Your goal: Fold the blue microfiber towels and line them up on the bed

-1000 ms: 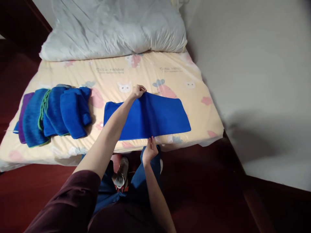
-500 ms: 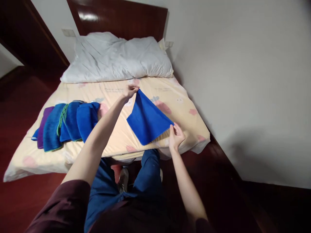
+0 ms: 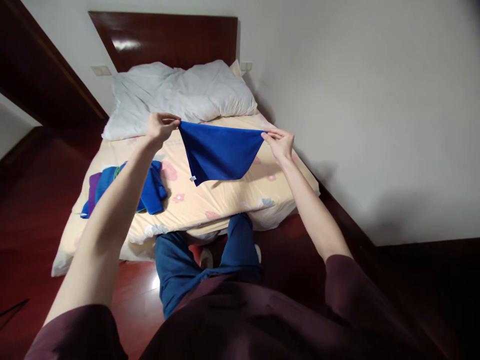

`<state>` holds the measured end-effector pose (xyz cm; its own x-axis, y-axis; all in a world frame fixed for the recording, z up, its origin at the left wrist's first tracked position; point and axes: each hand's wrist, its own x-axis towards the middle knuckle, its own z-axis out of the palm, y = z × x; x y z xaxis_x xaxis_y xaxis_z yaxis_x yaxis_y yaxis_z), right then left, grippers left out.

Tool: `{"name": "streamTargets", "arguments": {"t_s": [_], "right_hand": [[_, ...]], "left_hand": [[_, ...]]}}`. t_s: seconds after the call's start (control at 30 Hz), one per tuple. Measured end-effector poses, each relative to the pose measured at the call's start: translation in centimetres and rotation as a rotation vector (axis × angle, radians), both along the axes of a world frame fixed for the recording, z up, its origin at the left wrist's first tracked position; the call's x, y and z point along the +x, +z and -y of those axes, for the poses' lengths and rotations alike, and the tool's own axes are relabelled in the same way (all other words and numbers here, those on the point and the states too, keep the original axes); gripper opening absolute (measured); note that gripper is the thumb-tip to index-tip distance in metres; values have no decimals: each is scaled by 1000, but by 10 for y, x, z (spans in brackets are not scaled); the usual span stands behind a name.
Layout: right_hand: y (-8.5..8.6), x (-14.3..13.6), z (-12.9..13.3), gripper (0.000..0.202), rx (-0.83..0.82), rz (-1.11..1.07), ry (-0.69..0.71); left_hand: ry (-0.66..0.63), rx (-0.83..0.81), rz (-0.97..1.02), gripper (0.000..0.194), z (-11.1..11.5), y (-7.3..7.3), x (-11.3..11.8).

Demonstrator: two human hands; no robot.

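Observation:
A blue towel (image 3: 221, 152) hangs stretched between my two hands above the bed, its upper edge nearly level. My left hand (image 3: 162, 129) pinches its upper left corner. At the upper right corner, my right hand (image 3: 280, 142) grips the cloth between thumb and fingers. A small white tag shows at the towel's lower left. To the left on the bed lies a row of folded towels (image 3: 153, 187) in blue and purple with some green edging, partly covered by my left forearm.
The bed (image 3: 191, 205) has a cream sheet with pink and blue prints. White pillows (image 3: 202, 90) rest against a dark wooden headboard (image 3: 180, 40). A pale wall (image 3: 360, 110) stands at the right, and my legs are close to the bed's near edge.
Both hands have risen, lifting the blue towel off the bed. My left hand moved left and my right hand moved up, so the towel's top edge went from slanted to nearly level.

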<state>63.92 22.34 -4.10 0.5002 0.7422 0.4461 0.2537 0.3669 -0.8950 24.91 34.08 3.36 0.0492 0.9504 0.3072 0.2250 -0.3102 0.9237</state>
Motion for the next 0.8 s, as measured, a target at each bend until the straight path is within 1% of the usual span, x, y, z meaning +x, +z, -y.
{"name": "streamTargets", "arguments": {"t_s": [0.07, 0.17, 0.3, 0.37, 0.53, 0.7, 0.8], "right_hand": [[11, -5, 4, 36, 9, 29, 8], [24, -15, 14, 34, -2, 41, 44], [35, -25, 29, 36, -76, 0, 89], [38, -27, 35, 36, -120, -48, 105], [38, -28, 48, 39, -183, -124, 143], [30, -31, 61, 42, -204, -146, 127], [25, -32, 65, 44, -186, -186, 125]], "left_hand": [[26, -19, -13, 18, 10, 6, -10], [58, -124, -12, 21, 23, 9, -23], [57, -288, 70, 8, 40, 9, -34], [38, -325, 127, 5, 50, 8, -37], [-39, -327, 203, 12, 70, 5, -44], [-94, -256, 164, 26, 82, -1, -51], [-104, -218, 139, 32, 87, -5, -50]]}}
